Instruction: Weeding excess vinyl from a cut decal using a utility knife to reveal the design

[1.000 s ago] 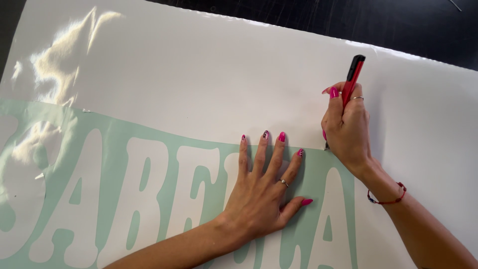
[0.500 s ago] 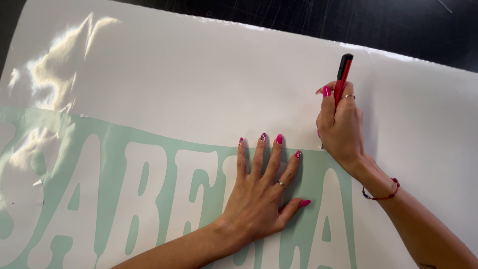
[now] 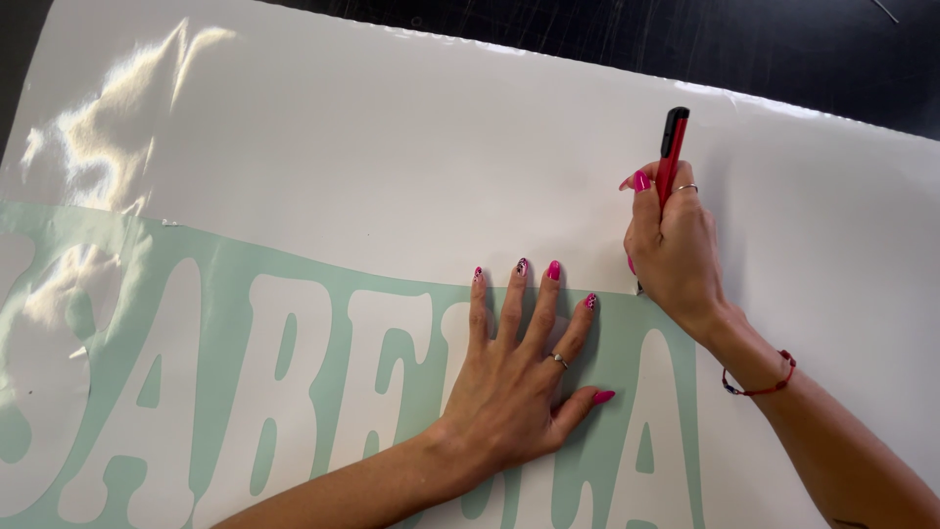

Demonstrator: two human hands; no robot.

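Holding red-black craft knife [image 3: 672, 147] upright in closed right hand [image 3: 676, 250], right of centre | left hand [image 3: 519, 377] spread flat on mint-green vinyl [image 3: 392, 294], lower half of frame, white cut-out letters | glossy white backing sheet [image 3: 392, 147] above, glare upper left

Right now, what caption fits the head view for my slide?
Left hand lies flat on a mint-green vinyl sheet with white letters while right hand holds a red utility knife at its edge.

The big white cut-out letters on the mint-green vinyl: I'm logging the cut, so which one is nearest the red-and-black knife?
The last white letter at the right end, just below the right hand gripping the red-and-black knife.
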